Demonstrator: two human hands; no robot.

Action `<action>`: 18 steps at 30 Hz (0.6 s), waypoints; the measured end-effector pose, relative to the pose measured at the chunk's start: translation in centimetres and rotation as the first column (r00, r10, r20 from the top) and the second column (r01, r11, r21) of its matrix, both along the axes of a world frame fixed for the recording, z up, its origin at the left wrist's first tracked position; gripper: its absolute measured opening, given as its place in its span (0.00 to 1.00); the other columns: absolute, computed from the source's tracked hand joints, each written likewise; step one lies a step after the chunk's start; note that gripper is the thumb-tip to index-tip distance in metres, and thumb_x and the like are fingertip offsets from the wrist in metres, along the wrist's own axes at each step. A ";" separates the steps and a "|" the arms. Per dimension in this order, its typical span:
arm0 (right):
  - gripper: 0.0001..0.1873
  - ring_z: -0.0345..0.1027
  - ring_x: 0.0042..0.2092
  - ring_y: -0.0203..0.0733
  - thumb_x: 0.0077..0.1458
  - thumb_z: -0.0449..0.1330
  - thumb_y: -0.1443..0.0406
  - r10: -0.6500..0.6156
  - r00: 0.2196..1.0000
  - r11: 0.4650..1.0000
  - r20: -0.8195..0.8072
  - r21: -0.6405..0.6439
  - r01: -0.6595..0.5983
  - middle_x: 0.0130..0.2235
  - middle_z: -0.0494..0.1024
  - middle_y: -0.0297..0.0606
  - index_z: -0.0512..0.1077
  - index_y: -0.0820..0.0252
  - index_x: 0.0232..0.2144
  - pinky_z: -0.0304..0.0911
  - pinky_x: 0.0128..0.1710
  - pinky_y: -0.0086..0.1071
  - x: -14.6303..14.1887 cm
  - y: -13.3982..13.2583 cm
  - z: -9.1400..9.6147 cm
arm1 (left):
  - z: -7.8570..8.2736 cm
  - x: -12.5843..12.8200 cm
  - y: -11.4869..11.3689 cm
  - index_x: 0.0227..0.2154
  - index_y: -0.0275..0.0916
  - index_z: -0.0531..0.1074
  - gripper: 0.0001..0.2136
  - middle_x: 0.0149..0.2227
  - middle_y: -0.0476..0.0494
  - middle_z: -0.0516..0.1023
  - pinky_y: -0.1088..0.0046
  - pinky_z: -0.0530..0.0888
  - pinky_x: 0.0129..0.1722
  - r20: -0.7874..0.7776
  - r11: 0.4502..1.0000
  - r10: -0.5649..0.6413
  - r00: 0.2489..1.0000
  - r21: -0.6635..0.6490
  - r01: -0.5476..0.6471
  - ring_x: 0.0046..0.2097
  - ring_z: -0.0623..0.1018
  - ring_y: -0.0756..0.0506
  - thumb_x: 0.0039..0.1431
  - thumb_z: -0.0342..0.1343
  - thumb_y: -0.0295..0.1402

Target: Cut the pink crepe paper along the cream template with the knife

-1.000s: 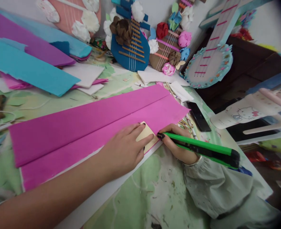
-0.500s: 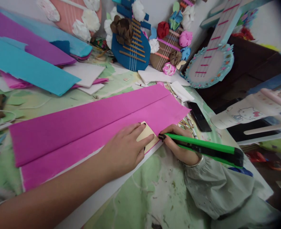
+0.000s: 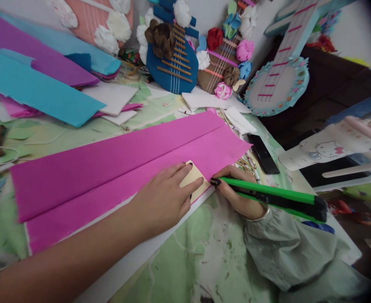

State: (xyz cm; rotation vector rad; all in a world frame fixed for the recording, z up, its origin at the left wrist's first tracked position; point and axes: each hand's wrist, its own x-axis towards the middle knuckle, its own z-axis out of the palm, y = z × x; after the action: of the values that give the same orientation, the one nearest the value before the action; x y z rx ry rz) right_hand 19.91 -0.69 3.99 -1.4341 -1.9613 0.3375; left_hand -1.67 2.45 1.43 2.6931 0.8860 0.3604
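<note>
My left hand [image 3: 166, 198] lies flat with its fingers spread, pressing a small cream-coloured card [image 3: 194, 179] onto a folded sheet of magenta paper [image 3: 109, 162]. Beneath the paper, a white board [image 3: 135, 256] shows along the near edge. My right hand [image 3: 239, 193] is closed around a green and black utility knife [image 3: 276, 195]. The knife's front end is at the card's right corner, by the near edge of the paper. I cannot make out the blade itself.
Gold-handled scissors [image 3: 247, 163] and a black phone [image 3: 264, 153] lie right of the paper. A white tumbler [image 3: 327, 147] is further right. Paper-flower-decorated instrument models [image 3: 173, 63] lean at the back. Blue paper strips [image 3: 46, 86] and purple sheets are stacked at the left.
The back end of the knife has swung slightly right and down. My left hand and the card stay in place; the magenta paper looks almost unmoved.
</note>
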 end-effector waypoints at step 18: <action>0.04 0.68 0.24 0.32 0.49 0.56 0.70 -0.010 1.000 1.000 0.012 -0.014 0.010 0.24 0.76 0.30 0.71 0.58 0.28 0.60 0.26 0.25 0.2 -0.1 0.0 | 0.2 0.0 0.0 0.61 0.46 0.62 0.22 0.65 0.34 0.57 0.49 0.60 0.61 -0.006 1.000 0.002 1.000 -0.003 -0.002 0.66 0.58 0.35 0.64 0.47 0.31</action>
State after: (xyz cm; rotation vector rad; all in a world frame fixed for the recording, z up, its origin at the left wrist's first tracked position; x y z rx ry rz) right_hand 20.12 -0.82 3.98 -1.4573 -1.9642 0.3395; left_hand -1.65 2.48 1.63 2.6922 0.8903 0.3517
